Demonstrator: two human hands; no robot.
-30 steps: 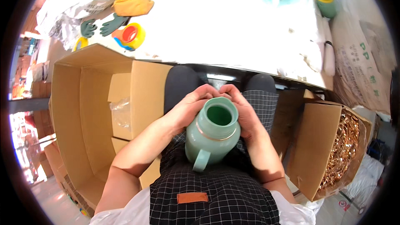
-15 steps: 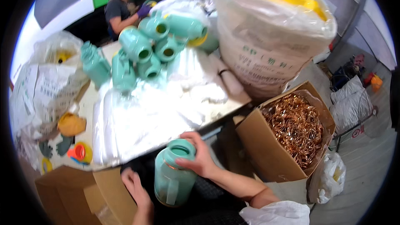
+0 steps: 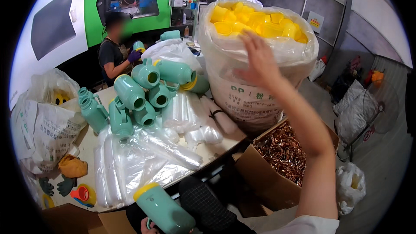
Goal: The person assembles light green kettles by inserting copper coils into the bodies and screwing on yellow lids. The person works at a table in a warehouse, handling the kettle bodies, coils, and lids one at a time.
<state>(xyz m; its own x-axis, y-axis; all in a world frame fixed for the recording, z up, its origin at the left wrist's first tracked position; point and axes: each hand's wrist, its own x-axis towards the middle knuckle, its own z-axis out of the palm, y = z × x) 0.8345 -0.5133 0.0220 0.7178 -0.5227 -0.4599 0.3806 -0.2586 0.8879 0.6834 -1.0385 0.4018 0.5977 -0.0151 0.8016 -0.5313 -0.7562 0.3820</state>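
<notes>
My left hand (image 3: pixel 148 226) is at the lower edge, its fingers closed at the handle of a green plastic jug (image 3: pixel 167 210). The jug lies tilted over my lap, with a yellow ring around its upper-left end. My right hand (image 3: pixel 258 58) is raised in front of the large white woven sack (image 3: pixel 255 82). Its fingers are stretched out and slightly blurred, with nothing visible in them. Yellow cup-shaped plastic parts (image 3: pixel 260 21) fill the sack's top, just behind my fingertips.
Several green jugs (image 3: pixel 130 92) are piled on the table (image 3: pixel 212 158) behind clear plastic bags (image 3: pixel 147 164). A cardboard box of copper-coloured rings (image 3: pixel 281 151) stands below my right forearm. Another person (image 3: pixel 115 52) works at the far left beside a green and white machine (image 3: pixel 93 8).
My right hand has left the jug and risen to the sack. The jug, upright between my hands before, now lies tilted at my left hand, its yellow-ringed end showing. The view has shifted upward.
</notes>
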